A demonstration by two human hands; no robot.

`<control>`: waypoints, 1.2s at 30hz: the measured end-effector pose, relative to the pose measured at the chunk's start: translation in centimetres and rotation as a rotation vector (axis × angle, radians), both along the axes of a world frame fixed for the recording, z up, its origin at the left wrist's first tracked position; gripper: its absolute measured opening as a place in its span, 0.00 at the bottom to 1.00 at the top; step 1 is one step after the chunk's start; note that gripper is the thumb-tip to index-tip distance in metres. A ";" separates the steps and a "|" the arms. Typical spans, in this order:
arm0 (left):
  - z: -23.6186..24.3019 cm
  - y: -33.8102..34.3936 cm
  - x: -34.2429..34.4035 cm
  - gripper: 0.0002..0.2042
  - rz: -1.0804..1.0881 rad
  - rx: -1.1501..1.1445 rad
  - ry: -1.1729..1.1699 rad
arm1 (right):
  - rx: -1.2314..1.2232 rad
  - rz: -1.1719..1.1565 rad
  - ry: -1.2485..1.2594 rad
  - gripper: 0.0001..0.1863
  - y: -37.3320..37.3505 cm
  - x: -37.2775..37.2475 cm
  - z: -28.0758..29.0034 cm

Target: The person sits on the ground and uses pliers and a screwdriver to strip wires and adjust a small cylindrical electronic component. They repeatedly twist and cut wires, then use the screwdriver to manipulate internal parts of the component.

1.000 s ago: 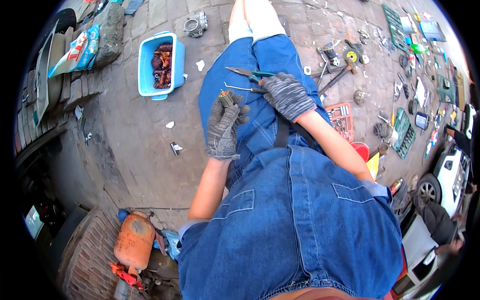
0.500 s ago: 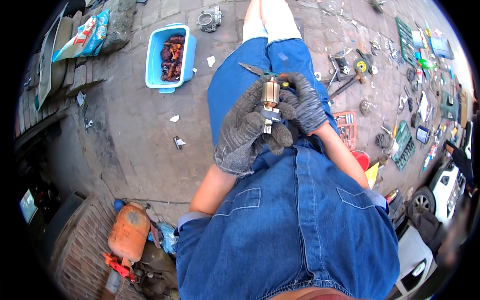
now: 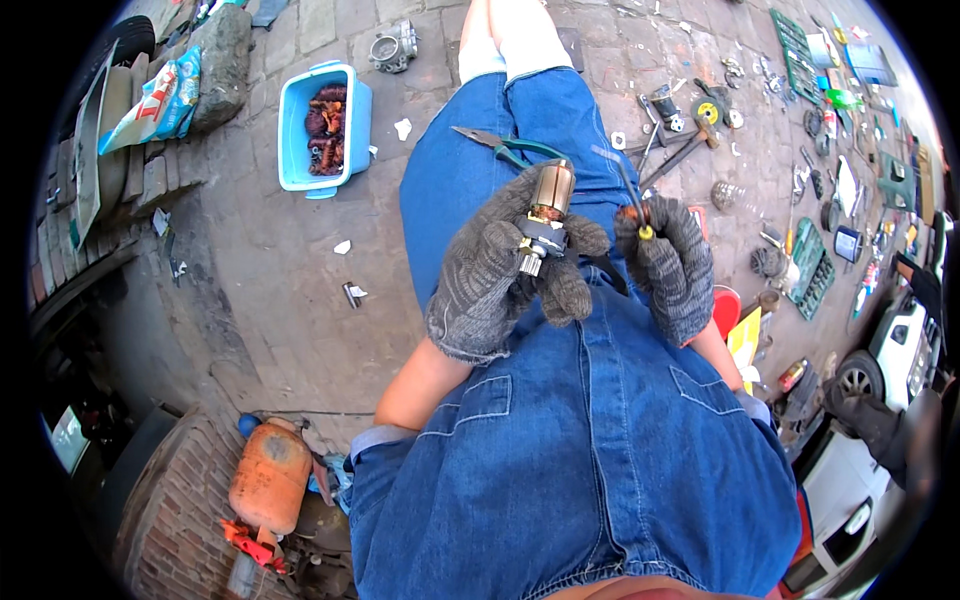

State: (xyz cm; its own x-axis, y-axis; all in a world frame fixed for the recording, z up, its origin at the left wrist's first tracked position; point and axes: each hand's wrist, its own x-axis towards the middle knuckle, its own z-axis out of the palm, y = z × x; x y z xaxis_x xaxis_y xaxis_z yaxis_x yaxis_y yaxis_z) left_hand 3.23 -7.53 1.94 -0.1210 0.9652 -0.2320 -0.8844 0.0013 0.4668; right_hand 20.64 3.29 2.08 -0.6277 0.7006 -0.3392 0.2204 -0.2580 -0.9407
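Note:
My left hand (image 3: 490, 265), in a grey knit glove, is closed around a motor armature (image 3: 552, 190). The armature's metal-slatted core points away from me, and its toothed shaft end points toward my body. To its right, my gloved right hand (image 3: 672, 265) grips a thin screwdriver (image 3: 631, 186), its shaft angled up and left and a yellow part showing at the fingers. The screwdriver is apart from the armature. Pliers (image 3: 512, 150) with green handles lie across my denim-covered lap, just beyond the left hand, jaws to the left.
A blue plastic basin (image 3: 362, 135) holding copper-coloured windings stands on the paving at left, near a metal throttle-like housing (image 3: 393, 47). On the right lie a hammer (image 3: 682, 158), green tool cases (image 3: 812, 268) and scattered parts. An orange tank (image 3: 270, 475) is at lower left.
My right hand has drawn away from the armature to the right and toward me, with the screwdriver in it. The armature now tilts slightly right, and the pliers on my lap show more fully.

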 end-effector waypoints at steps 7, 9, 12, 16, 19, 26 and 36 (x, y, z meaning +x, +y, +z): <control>0.4 -0.2 1.0 0.37 0.041 -0.105 0.076 | 0.173 0.141 -0.088 0.08 -0.4 1.4 1.5; 0.4 -0.1 1.3 0.37 0.068 -0.154 0.107 | 0.149 0.105 -0.066 0.08 -0.6 1.3 1.7; 0.1 0.1 1.1 0.36 -0.005 -0.054 0.030 | 0.109 0.060 -0.065 0.08 -0.8 0.8 2.0; 0.4 -0.1 1.3 0.36 0.020 -0.087 0.085 | 0.073 0.045 -0.118 0.09 -0.9 0.4 2.2; 0.4 0.0 1.4 0.36 0.043 -0.108 0.163 | 0.063 0.063 -0.111 0.09 -0.9 0.5 2.3; 0.5 -0.2 1.3 0.35 0.087 -0.130 0.317 | 0.034 0.100 -0.175 0.10 -0.9 0.5 2.3; 0.9 0.2 1.1 0.36 0.137 -0.118 0.478 | 0.010 0.098 -0.098 0.11 -0.8 1.1 1.8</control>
